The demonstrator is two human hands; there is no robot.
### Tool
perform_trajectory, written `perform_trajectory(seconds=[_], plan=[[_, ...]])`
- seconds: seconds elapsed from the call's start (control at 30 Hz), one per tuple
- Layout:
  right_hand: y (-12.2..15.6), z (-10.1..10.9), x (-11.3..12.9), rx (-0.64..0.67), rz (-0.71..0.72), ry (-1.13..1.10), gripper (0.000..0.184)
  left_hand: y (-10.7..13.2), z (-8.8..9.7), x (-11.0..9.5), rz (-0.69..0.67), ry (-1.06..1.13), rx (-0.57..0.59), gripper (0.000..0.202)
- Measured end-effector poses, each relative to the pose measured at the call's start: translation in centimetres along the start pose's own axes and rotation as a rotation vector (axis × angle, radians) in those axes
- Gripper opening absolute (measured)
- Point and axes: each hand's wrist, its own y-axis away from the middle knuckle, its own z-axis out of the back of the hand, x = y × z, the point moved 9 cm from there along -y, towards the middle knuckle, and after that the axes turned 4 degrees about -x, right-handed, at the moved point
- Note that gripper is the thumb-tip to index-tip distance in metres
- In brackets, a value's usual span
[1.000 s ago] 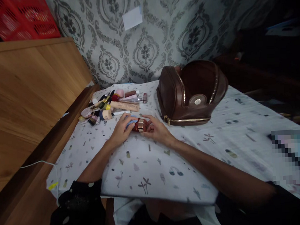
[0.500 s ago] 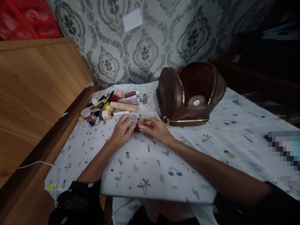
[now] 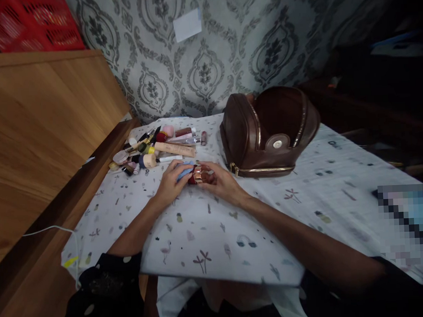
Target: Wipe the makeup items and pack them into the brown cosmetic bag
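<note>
Both hands meet over the near middle of the table. My left hand (image 3: 169,182) is closed around a light blue cloth (image 3: 185,171), pressing it to the left end of a small cosmetic container (image 3: 197,174). That container is dark red with a shiny rose-gold band. From the other side, the curled fingers of my right hand (image 3: 222,182) grip its gold end. My fingers cover part of the container, so its exact kind does not show. Just behind my hands lies a peach tube (image 3: 175,149) among other makeup.
A brown leather bag (image 3: 244,138) stands unzipped on the right of the patterned tablecloth (image 3: 215,238). Several makeup items, including a cream-and-navy bottle (image 3: 147,161), lie at the back left. A wooden panel (image 3: 48,114) borders the left, and a wallpapered wall (image 3: 224,60) the back.
The fingers of my right hand have shifted and spread a little, so more of the gold band shows. The left hand keeps its hold on the cloth.
</note>
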Motion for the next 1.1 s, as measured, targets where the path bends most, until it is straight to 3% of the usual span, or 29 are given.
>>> perform_trajectory(seconds=[0.23, 0.37, 0.53, 0.7, 0.87, 1.1], plan=[[-0.3, 0.8, -1.7, -0.112, -0.169, -0.059, 0.058, 0.5, -0.2, -1.3, -0.123, -0.033, 0.011, 0.034], [-0.2, 0.7, -2.6, -0.111, -0.277, -0.126, 0.054, 0.5, -0.6, -1.7, -0.167, -0.031, 0.041, 0.035], [-0.3, 0.7, -2.2, -0.096, -0.237, -0.114, 0.052, 0.5, -0.6, -1.0, -0.137, -0.032, 0.026, 0.031], [-0.5, 0.5, -1.4, -0.056, -0.142, -0.176, 0.073, 0.4, -0.5, -0.3, -0.089, -0.031, 0.004, 0.030], [-0.6, 0.9, -0.9, -0.064, -0.103, -0.129, 0.059, 0.3, -0.2, -0.7, -0.102, -0.053, -0.041, 0.025], [-0.5, 1.7, -2.1, -0.164, -0.196, -0.053, 0.054, 0.5, -0.5, -1.8, -0.165, -0.113, -0.037, 0.024]])
